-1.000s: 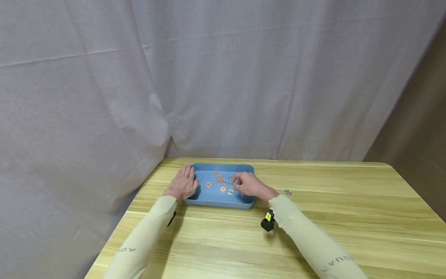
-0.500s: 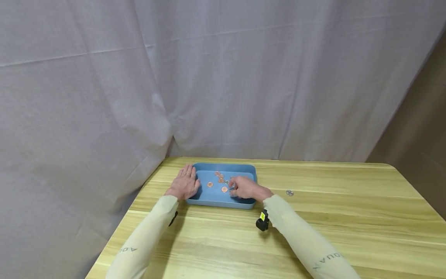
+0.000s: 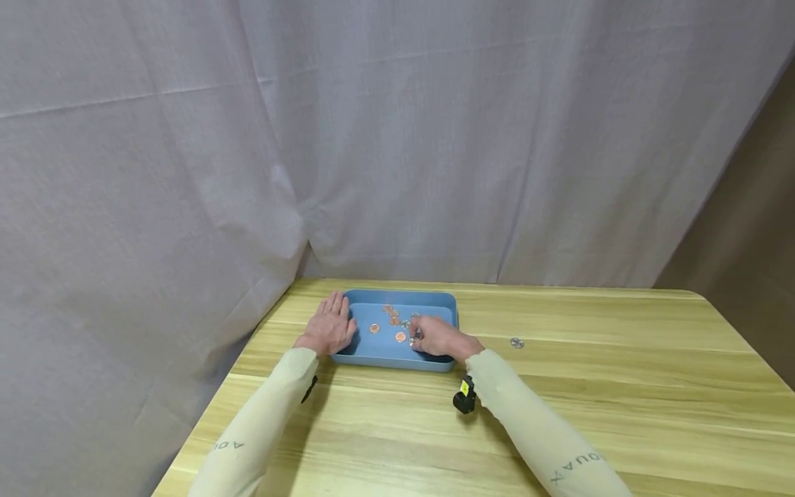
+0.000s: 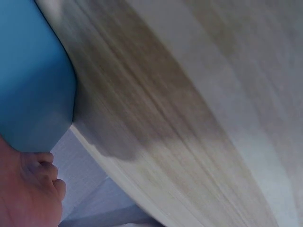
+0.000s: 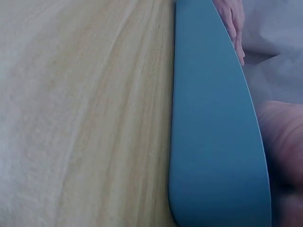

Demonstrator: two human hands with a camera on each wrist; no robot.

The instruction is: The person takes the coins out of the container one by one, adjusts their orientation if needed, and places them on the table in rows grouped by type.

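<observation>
A blue tray (image 3: 379, 354) stands at the table's far left and holds several copper coins (image 3: 375, 328) and silver ones. My left hand (image 3: 330, 326) lies flat with straight fingers against the tray's left rim. My right hand (image 3: 417, 337) reaches into the tray's right half, its fingertips bunched down on a silver coin (image 3: 413, 341) near the front wall. The right wrist view shows the tray's outer wall (image 5: 213, 142), with my left hand's fingers (image 5: 233, 19) beyond it. The left wrist view shows a tray corner (image 4: 33, 85) and my left palm (image 4: 23, 189).
One silver coin (image 3: 516, 342) lies alone on the wooden table (image 3: 621, 386), right of the tray. A grey curtain (image 3: 373, 138) hangs close behind the table and along its left edge. A small black wrist camera (image 3: 463, 397) sits under my right sleeve.
My right hand has drawn back from the coins at the tray's rear to the silver coin by the front wall, and its fingers have closed down. The left hand has stayed put.
</observation>
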